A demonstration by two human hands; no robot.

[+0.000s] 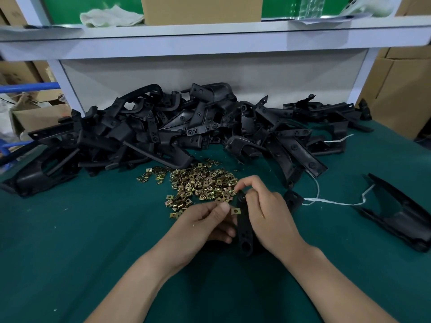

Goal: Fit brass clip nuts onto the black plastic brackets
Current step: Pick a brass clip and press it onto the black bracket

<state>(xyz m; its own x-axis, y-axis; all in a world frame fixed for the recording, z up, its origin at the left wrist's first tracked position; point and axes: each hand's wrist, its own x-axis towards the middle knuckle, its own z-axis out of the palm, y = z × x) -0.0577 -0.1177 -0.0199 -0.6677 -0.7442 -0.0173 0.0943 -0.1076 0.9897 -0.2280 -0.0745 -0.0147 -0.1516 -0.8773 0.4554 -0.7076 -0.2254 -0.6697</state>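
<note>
Bracket of black plastic is held between both hands above the green worktop, in front of the person. Its long axis runs from near to far, with the end pierced by a round hole nearest the person. One clip nut sits at its left edge, past the middle, flat face up.

The left hand is turned palm inward. Its grip is closed on the bracket's left side by curled fingers, and the thumb tip lies just beside the clip nut. The right hand is arched over the far end, its grip clamped there by bent fingertips.

Loose nuts are heaped just beyond the hands. Piled brackets lie behind them.
</note>
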